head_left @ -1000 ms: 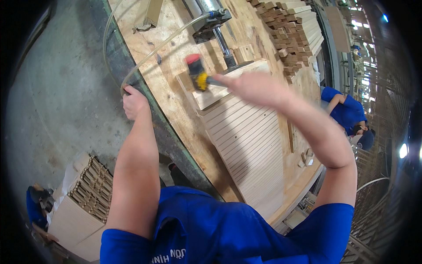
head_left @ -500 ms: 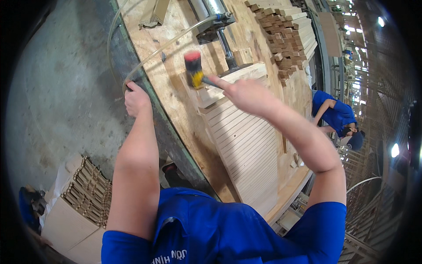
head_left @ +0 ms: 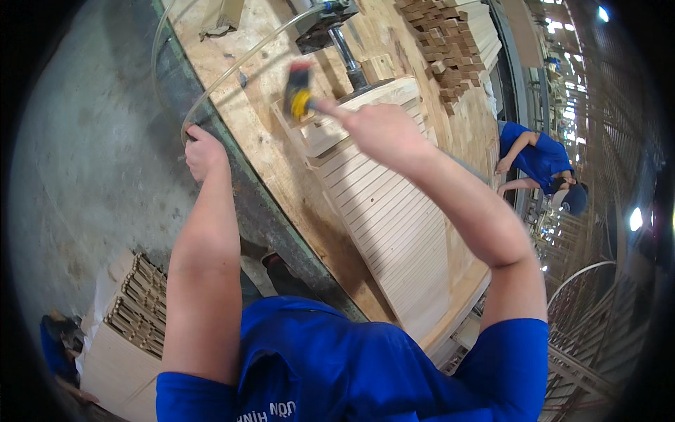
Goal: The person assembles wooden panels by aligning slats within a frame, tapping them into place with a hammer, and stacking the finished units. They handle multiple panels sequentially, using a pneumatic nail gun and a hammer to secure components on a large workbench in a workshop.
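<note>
My right hand (head_left: pixel 387 133) is closed round the handle of a mallet (head_left: pixel 298 91). Its head is black with a red face and a yellow collar, slightly blurred, over the far left corner of a slatted wooden panel (head_left: pixel 383 218). Pale narrow slats lie side by side in the panel, with a thicker block (head_left: pixel 330 133) across its far end. Against that end stands the rod of a metal cylinder (head_left: pixel 344 56). Out past the bench's left edge, my left hand (head_left: pixel 206 155) grips a small dark fitting, mostly hidden by my fingers, where clear hoses (head_left: pixel 235 70) meet.
The plywood bench (head_left: pixel 260 148) has a dark metal edge. Stacked wooden sticks (head_left: pixel 453 49) stand at the far right. A co-worker in blue (head_left: pixel 538 158) bends at the right. A carton of wooden pieces (head_left: pixel 133 337) sits lower left, beside another person (head_left: pixel 60 344).
The whole view has shifted a little, so the bench sits higher and further left. The mallet head is slightly higher over the panel's corner. The co-worker's arms have moved.
</note>
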The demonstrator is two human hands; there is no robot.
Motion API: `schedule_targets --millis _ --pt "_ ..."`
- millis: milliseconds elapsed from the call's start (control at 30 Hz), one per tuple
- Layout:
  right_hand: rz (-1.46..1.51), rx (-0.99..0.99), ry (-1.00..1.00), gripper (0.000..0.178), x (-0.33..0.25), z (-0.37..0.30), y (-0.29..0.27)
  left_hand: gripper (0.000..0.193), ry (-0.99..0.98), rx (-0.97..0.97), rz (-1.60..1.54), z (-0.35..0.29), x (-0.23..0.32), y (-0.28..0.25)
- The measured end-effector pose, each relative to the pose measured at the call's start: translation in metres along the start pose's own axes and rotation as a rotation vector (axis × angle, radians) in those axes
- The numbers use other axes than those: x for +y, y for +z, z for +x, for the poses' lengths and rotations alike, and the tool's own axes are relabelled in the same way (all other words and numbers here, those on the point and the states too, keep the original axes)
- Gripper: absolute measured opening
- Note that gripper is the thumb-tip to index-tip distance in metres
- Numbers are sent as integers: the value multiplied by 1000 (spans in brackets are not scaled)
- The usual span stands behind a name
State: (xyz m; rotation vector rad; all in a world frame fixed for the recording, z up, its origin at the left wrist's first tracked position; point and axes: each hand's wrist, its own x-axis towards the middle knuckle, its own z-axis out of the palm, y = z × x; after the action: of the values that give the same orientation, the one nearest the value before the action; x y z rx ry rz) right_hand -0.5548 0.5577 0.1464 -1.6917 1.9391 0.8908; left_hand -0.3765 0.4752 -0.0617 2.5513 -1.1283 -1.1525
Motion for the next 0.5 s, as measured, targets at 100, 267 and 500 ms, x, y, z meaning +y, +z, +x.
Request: schedule_targets --millis 100,267,500 --pt "271 -26 103 47 39 -42 2 71 19 10 24 1 -2 2" --pt "809 258 327 30 70 -173 67 71 50 -13 18 -6 1 4" --pt "1352 582 1119 34 -24 -321 291 65 100 -40 -7 -2 -14 26"
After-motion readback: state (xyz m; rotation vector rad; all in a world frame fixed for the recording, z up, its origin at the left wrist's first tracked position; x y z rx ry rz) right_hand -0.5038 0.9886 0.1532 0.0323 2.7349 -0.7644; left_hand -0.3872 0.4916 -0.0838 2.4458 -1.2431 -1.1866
